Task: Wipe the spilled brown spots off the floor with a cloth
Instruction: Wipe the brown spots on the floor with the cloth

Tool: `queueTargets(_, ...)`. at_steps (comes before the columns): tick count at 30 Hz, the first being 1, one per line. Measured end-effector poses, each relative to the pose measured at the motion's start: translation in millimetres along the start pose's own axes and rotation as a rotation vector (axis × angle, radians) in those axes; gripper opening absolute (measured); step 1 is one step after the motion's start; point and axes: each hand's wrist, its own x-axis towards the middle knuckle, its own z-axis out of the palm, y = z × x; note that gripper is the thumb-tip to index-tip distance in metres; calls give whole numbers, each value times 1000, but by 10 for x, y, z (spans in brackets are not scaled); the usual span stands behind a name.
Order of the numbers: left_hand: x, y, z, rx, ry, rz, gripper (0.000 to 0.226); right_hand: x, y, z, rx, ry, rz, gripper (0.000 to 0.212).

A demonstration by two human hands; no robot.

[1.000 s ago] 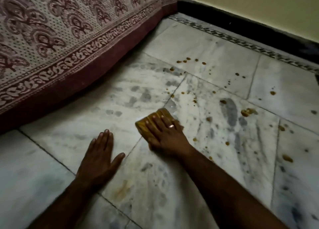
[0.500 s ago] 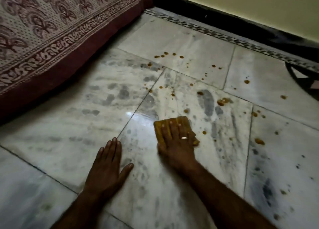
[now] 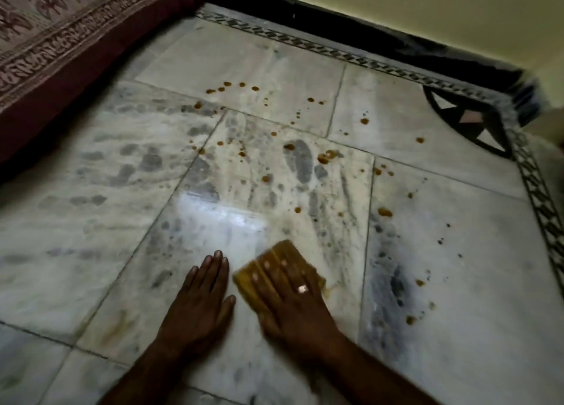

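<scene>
A folded yellow-brown cloth (image 3: 282,253) lies flat on the white marble floor (image 3: 91,221). My right hand (image 3: 293,301), with a ring on one finger, presses down on it with the fingers spread; the cloth is blurred from motion. Just left of it, my left hand (image 3: 200,304) rests flat on the floor, palm down and holding nothing. Several brown spots (image 3: 323,158) are scattered over the tiles beyond and to the right of the cloth, from the far tile (image 3: 227,84) to the right tile (image 3: 385,212).
A bed with a patterned maroon-edged cover (image 3: 61,44) runs along the left. A black skirting and yellow wall (image 3: 396,11) close off the back. A dark patterned border with a corner inlay (image 3: 467,120) lines the floor at the right.
My right hand has dragged the cloth back toward me and to the right, ending close beside my left hand. The view has shifted right, showing the corner inlay.
</scene>
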Motion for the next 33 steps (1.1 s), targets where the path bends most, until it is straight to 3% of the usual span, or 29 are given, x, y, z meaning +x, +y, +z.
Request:
queueTargets(3, -64, 168, 69, 12, 18, 13, 76, -573, 460, -112, -31, -17, 60, 61)
queueTargets(7, -33, 427, 173, 43, 25, -16, 83, -248, 768, -47, -62, -98, 273, 67)
queueTargets(11, -15, 506, 177, 53, -10, -29, 84, -620, 469, -22, -52, -32, 120, 65)
queueTargets(14, -4, 517, 104, 54, -28, 0, 85, -1031, 718, -127, -46, -67, 220, 66)
queueTargets(19, 83, 782, 192, 34, -25, 68, 82, -295, 1006, -104, -105, -56, 324, 69)
queueTargets(21, 155, 867, 270, 45, -1, 116, 81, -253, 769, -92, -63, 25, 254, 68)
queueTargets(24, 264, 1003, 343, 33, -2, 167, 79, -959, 558, -123, 0, 29, 191, 64)
queueTargets(26, 276, 1027, 358, 29, 7, 145, 80, -1518, 758, -210, 26, 34, 290, 57)
queueTargets(29, 278, 1061, 346, 37, 2, 128, 81, -1933, 1426, -279, -12, 87, 631, 57)
queueTargets(32, 319, 1133, 358, 41, -11, 161, 81, -1505, 1940, -258, -83, 61, 893, 60)
queueTargets(33, 345, 1183, 367, 40, -14, 177, 81, -1283, 1948, -258, -100, 64, 900, 63)
